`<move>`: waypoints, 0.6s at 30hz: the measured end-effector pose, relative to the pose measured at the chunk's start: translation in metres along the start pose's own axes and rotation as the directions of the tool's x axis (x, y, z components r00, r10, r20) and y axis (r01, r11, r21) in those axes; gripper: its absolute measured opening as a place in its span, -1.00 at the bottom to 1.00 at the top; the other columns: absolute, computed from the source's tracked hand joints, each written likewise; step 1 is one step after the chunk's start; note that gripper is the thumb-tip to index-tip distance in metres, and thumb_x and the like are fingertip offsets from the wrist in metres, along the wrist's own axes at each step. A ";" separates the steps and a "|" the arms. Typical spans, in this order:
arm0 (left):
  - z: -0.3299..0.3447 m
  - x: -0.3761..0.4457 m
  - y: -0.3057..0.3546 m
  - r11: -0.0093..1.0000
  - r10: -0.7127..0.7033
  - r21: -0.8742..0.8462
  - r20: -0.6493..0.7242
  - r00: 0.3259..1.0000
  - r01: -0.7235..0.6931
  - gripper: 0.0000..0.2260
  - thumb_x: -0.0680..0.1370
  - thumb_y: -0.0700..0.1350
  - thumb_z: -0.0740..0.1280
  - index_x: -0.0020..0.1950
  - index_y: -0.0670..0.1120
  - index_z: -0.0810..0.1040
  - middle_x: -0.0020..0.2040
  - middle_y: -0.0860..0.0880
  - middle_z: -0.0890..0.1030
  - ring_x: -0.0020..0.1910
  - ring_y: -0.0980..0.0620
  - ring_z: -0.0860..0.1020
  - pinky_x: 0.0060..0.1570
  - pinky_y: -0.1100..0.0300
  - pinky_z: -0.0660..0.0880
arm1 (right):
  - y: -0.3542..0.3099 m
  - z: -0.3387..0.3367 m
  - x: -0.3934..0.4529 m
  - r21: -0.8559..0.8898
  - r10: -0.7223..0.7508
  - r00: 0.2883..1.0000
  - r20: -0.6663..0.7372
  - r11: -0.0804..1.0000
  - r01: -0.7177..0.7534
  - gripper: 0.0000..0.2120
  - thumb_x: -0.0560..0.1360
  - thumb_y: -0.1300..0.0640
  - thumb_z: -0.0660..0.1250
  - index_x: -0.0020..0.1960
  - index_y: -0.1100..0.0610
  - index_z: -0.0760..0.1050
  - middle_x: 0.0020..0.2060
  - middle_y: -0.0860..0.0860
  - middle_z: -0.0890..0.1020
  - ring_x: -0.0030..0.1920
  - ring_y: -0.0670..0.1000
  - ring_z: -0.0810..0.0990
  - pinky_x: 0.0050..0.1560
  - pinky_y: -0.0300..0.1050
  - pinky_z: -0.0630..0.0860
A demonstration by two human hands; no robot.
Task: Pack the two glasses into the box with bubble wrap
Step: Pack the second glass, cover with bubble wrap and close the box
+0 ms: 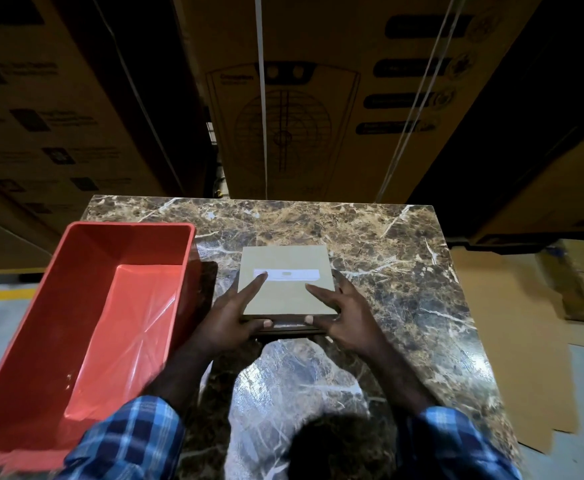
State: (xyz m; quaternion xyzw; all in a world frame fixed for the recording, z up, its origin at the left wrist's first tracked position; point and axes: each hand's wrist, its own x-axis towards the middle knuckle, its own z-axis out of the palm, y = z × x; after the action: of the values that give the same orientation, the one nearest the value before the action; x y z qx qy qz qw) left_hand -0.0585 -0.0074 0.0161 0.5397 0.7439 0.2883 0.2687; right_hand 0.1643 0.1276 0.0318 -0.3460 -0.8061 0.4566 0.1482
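A small closed beige box (285,261) with a white label strip sits in the middle of the marble table (405,271). My left hand (231,313) holds its left near corner, index finger stretched flat on the lid and thumb against the front edge. My right hand (344,313) holds the right near corner the same way, fingers spread over the lid and side. No glasses and no bubble wrap are in view.
A red plastic tub (76,271) stands on the table's left side, overhanging its edge, close to my left forearm. Large printed cartons rise behind the table. Flattened cardboard (512,341) lies on the floor to the right.
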 end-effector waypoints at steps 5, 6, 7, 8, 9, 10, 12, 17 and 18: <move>0.009 -0.009 0.001 1.000 -0.023 0.021 0.034 0.999 0.023 -0.21 0.56 -0.03 0.43 0.62 0.16 -0.02 0.60 -0.08 -0.31 0.49 0.17 -0.23 0.28 0.58 -0.07 | -0.001 0.012 -0.020 -0.155 -0.133 0.986 -0.100 0.981 0.117 -0.57 0.54 0.22 0.43 0.39 0.11 0.52 0.52 -0.05 0.14 0.41 -0.16 0.29 0.34 -0.56 0.16; 0.009 -0.009 0.001 0.999 -0.019 0.037 0.045 0.999 0.017 -0.21 0.57 -0.02 0.41 0.62 0.15 -0.04 0.58 -0.06 -0.36 0.48 0.18 -0.31 0.31 0.50 -0.04 | 0.001 0.015 -0.022 -0.218 -0.154 0.982 -0.109 0.967 0.128 -0.57 0.56 0.19 0.41 0.41 0.04 0.50 0.56 0.01 0.12 0.44 -0.08 0.33 0.37 -0.49 0.16; 0.009 -0.009 0.001 0.999 -0.014 0.051 0.048 0.999 0.011 -0.21 0.58 -0.02 0.40 0.63 0.12 -0.07 0.56 -0.03 -0.41 0.45 0.22 -0.41 0.33 0.45 -0.02 | 0.005 0.019 -0.024 -0.267 -0.164 0.981 -0.102 0.955 0.132 -0.56 0.58 0.14 0.38 0.44 -0.04 0.47 0.58 0.07 0.10 0.44 0.01 0.37 0.40 -0.38 0.21; 0.009 -0.009 0.000 0.998 -0.011 0.066 0.049 0.999 0.008 -0.20 0.58 -0.01 0.40 0.63 0.11 -0.09 0.54 -0.01 -0.45 0.40 0.28 -0.48 0.34 0.41 -0.02 | 0.009 0.022 -0.025 -0.296 -0.162 0.981 -0.103 0.947 0.125 -0.55 0.60 0.10 0.35 0.46 -0.10 0.43 0.60 0.10 0.08 0.42 0.08 0.42 0.39 -0.26 0.29; 0.010 -0.009 0.000 0.997 -0.014 0.077 0.048 0.999 0.010 -0.19 0.58 0.00 0.39 0.63 0.09 -0.11 0.52 0.00 -0.47 0.37 0.33 -0.51 0.35 0.38 -0.01 | 0.012 0.025 -0.026 -0.317 -0.151 0.983 -0.101 0.942 0.112 -0.54 0.61 0.07 0.32 0.48 -0.15 0.38 0.61 0.09 0.05 0.38 0.12 0.48 0.35 -0.16 0.41; 0.010 -0.008 0.000 0.997 -0.019 0.079 0.051 0.999 0.015 -0.18 0.58 0.02 0.39 0.63 0.09 -0.12 0.53 0.00 -0.48 0.37 0.33 -0.51 0.38 0.35 0.00 | 0.016 0.027 -0.027 -0.341 -0.152 0.983 -0.099 0.934 0.110 -0.53 0.62 0.04 0.30 0.50 -0.18 0.34 0.62 0.08 0.03 0.33 0.14 0.53 0.28 -0.09 0.51; 0.010 -0.008 0.000 0.998 -0.053 0.050 0.068 0.996 0.049 -0.16 0.55 0.10 0.41 0.63 0.11 -0.10 0.57 -0.01 -0.40 0.46 0.25 -0.39 0.41 0.36 0.01 | 0.017 0.029 -0.028 -0.384 -0.162 0.983 -0.085 0.916 0.118 -0.51 0.64 0.02 0.25 0.53 -0.20 0.26 0.62 0.06 -0.03 0.27 0.16 0.56 0.14 -0.06 0.58; 0.012 -0.010 -0.004 0.992 -0.112 -0.043 0.104 0.988 0.117 -0.21 0.50 0.44 0.16 0.61 0.25 -0.12 0.64 0.05 -0.18 0.58 0.14 -0.14 0.48 0.25 -0.03 | 0.019 0.031 -0.029 -0.471 -0.137 0.990 -0.016 0.875 0.114 -0.51 0.69 -0.06 0.09 0.59 -0.19 0.09 0.62 0.07 -0.18 0.49 0.16 0.31 0.15 -0.05 0.57; 0.015 -0.013 -0.004 0.993 -0.112 -0.022 0.107 0.988 0.115 -0.27 0.56 0.39 0.13 0.60 0.25 -0.17 0.61 0.07 -0.29 0.55 0.16 -0.18 0.51 0.20 -0.01 | 0.020 0.033 -0.029 -0.485 -0.135 0.991 -0.008 0.867 0.114 -0.51 0.70 -0.05 0.07 0.60 -0.17 0.06 0.61 0.08 -0.20 0.55 0.17 0.19 0.22 0.00 0.55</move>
State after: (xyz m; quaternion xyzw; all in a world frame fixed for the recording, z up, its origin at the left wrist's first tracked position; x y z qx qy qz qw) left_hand -0.0467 -0.0186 0.0042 0.5072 0.7538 0.2541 0.3315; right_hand 0.1753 0.0931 -0.0008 -0.3288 -0.9119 0.2230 0.1026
